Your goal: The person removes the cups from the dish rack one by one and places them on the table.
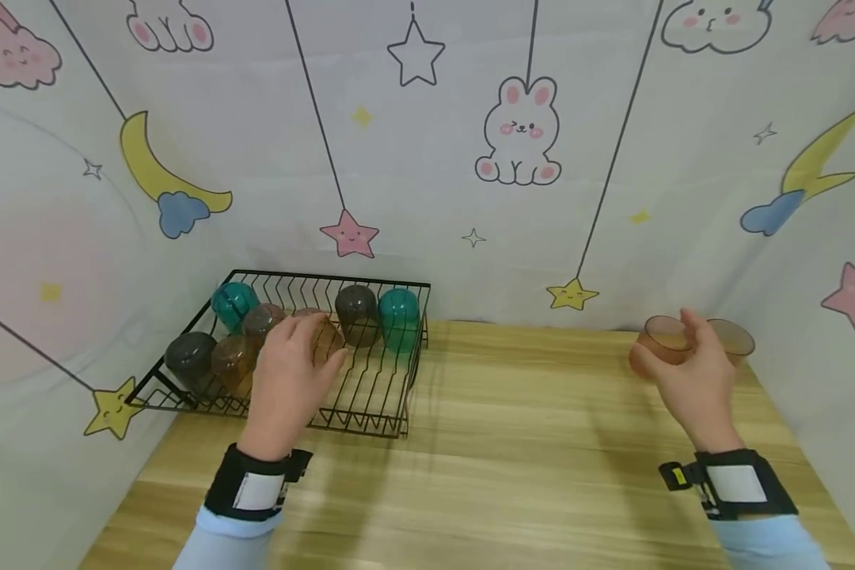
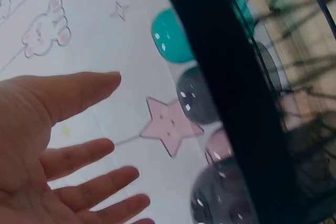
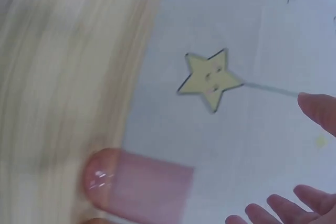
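Observation:
My left hand (image 1: pixel 288 380) hovers over a black wire rack (image 1: pixel 328 277), its thumb and fingers spread with nothing between them. An amber cup (image 1: pixel 328 342) in the rack is partly hidden behind that hand. Around it stand upside-down cups: a teal cup (image 1: pixel 399 321), a dark grey cup (image 1: pixel 357 315) and several more to the left. At the back right, my right hand (image 1: pixel 698 388) overlaps two see-through cups standing mouth up, a pinkish cup (image 1: pixel 661 336) and a brownish cup (image 1: pixel 735 339). In the right wrist view, its spread fingers are apart from the pink cup (image 3: pixel 147 187).
The rack stands on a wood-grain table (image 1: pixel 513 443), at its back left. Behind and along both sides hangs a white cloth (image 1: pixel 427 174) printed with stars, rabbits and moons. Each wrist wears a black strap (image 1: pixel 748 484).

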`<move>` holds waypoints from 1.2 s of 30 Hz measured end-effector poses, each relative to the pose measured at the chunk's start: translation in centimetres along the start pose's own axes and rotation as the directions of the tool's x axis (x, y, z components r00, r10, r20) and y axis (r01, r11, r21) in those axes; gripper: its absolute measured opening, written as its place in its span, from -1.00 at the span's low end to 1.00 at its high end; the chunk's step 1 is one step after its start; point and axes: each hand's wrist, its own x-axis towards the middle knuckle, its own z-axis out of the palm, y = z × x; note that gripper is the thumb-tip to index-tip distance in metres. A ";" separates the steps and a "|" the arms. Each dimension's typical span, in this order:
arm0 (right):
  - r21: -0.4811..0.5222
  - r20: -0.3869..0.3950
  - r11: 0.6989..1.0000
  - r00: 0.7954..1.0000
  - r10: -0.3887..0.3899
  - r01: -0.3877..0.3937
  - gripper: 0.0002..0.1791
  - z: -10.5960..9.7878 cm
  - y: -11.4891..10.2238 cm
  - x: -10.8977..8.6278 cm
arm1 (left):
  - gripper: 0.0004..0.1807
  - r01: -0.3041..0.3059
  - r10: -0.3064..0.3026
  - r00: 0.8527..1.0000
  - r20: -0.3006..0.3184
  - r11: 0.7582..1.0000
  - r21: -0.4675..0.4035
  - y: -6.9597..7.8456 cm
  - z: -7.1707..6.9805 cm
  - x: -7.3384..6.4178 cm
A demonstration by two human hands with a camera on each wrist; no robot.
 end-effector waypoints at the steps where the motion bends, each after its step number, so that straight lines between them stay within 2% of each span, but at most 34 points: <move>1: -0.014 0.013 0.999 0.999 -0.041 0.041 -0.02 0.1 -0.6 -0.3 | -0.40 0.012 -0.012 1.000 -0.018 1.000 0.015 -0.5 -0.1 0.1; 3: -0.040 0.043 0.991 0.991 -0.124 0.126 -0.03 0.5 -1.7 -0.9 | -0.37 0.052 -0.051 0.998 -0.023 0.997 0.050 -1.3 -0.4 0.1; 7: -0.045 0.135 0.971 0.964 -0.229 0.237 -0.09 1.5 -3.5 -2.5 | -0.30 0.141 -0.147 0.988 0.041 0.983 0.115 -2.3 -0.6 -0.1; 12: -0.064 0.284 0.960 0.927 -0.246 0.274 -0.13 2.8 -5.0 -4.5 | -0.25 0.199 -0.217 0.970 0.109 0.967 0.157 -3.1 -0.4 -0.4; 17: -0.058 0.404 0.956 0.882 -0.241 0.288 -0.14 4.0 -5.7 -5.8 | -0.24 0.219 -0.246 0.958 0.147 0.960 0.177 -3.5 -0.1 -0.7; 20: -0.047 0.448 0.959 0.865 -0.228 0.278 -0.16 4.5 -6.1 -6.4 | -0.25 0.224 -0.256 0.951 0.172 0.957 0.185 -3.6 0.0 -0.8; 22: -0.045 0.464 0.961 0.857 -0.223 0.274 -0.17 4.7 -6.3 -6.7 | -0.26 0.227 -0.264 0.945 0.194 0.954 0.193 -3.6 0.1 -0.8; 28: -0.031 0.468 0.962 0.855 -0.225 0.270 -0.16 5.1 -6.7 -7.2 | -0.24 0.215 -0.272 0.926 0.263 0.950 0.226 -3.4 0.1 -0.9; 36: 0.008 0.481 0.967 0.847 -0.227 0.254 -0.14 5.5 -7.0 -7.7 | -0.29 0.199 -0.255 0.921 0.295 0.958 0.205 -3.2 -0.5 -1.1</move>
